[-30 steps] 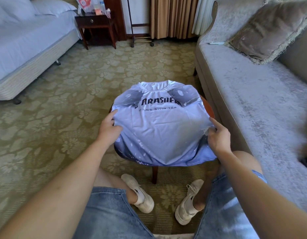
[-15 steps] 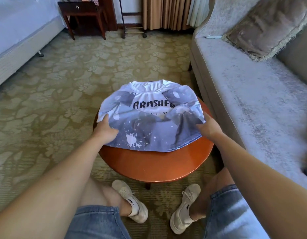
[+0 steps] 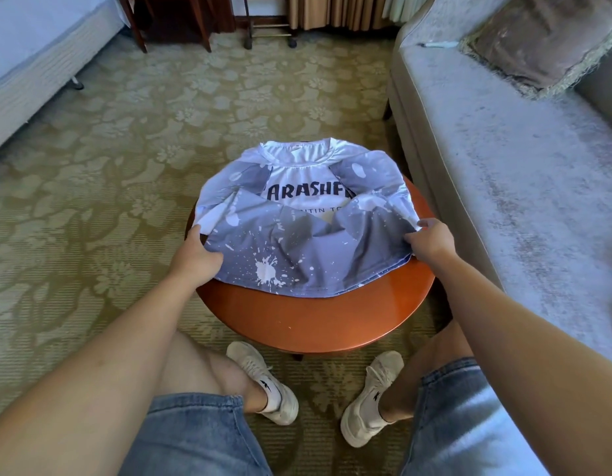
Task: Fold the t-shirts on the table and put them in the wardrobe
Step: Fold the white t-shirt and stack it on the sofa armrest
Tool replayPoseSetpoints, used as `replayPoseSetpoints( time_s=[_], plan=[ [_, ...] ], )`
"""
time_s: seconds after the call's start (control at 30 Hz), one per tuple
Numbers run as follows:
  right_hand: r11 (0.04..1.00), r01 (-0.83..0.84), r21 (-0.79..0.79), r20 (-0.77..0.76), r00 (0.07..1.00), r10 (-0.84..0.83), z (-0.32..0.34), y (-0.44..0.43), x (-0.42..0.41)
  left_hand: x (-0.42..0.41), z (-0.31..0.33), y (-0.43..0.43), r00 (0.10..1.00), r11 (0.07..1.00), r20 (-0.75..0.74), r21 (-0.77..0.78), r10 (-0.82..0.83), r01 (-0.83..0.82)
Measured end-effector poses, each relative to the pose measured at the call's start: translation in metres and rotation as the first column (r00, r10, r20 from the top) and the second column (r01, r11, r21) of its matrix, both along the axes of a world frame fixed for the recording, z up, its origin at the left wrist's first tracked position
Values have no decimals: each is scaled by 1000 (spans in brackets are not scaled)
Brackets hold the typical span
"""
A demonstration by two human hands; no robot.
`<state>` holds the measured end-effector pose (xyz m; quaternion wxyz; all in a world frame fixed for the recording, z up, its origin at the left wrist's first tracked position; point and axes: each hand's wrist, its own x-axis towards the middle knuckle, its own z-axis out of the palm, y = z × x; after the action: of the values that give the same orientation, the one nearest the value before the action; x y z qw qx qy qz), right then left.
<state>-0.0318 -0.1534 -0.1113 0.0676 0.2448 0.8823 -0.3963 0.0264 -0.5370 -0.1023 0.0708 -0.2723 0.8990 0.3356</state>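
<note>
A pale blue-grey t-shirt (image 3: 308, 242) with white paint splatters and black lettering lies on the round reddish wooden table (image 3: 315, 324). Its lower half is folded up over the chest, part-covering the print, and its sleeves are tucked in. My left hand (image 3: 194, 259) grips the folded edge at the shirt's left side, thumb on top. My right hand (image 3: 431, 242) pinches the folded edge at the right side. The collar points away from me. No wardrobe is in view.
A grey sofa (image 3: 503, 166) with a brown cushion (image 3: 538, 39) runs along the right, close to the table. A bed (image 3: 33, 56) stands at the far left, a dark side table (image 3: 170, 15) and curtains at the back. My knees and white shoes sit under the table's near edge.
The shirt's hanging lower half has been lifted and folded up over the chest. Both hands moved forward with it. The table's near half is now uncovered.
</note>
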Motion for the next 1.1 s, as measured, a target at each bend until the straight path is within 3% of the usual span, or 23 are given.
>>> replayPoseSetpoints(
  time_s=[0.13, 0.3, 0.53, 0.77, 0.93, 1.1],
  plan=[
    [997, -22, -75, -95, 995, 14, 8, 3, 13, 8, 7, -3, 998, 990, -57, 138, 14, -6],
    [975, -43, -218, -198, 980, -1, 26, 3, 33, 20, 33, 10, 971, 967, -238, 242, -17, 76],
    [798, -93, -595, -283, 954, -100, 68, -9, 67, 32, 76, 28, 942, 873, -335, 466, 27, 141],
    [763, -171, -623, -360, 929, -86, 81, -21, 80, 47, 98, 50, 914, 840, -406, 506, 29, 198],
    [696, -221, -683, -341, 939, -37, 90, -23, 88, 49, 102, 52, 943, 789, -328, 567, -49, 238],
    [742, -276, -611, -391, 920, 20, 90, -27, 89, 47, 100, 54, 942, 786, -329, 562, -73, 257]
  ],
)
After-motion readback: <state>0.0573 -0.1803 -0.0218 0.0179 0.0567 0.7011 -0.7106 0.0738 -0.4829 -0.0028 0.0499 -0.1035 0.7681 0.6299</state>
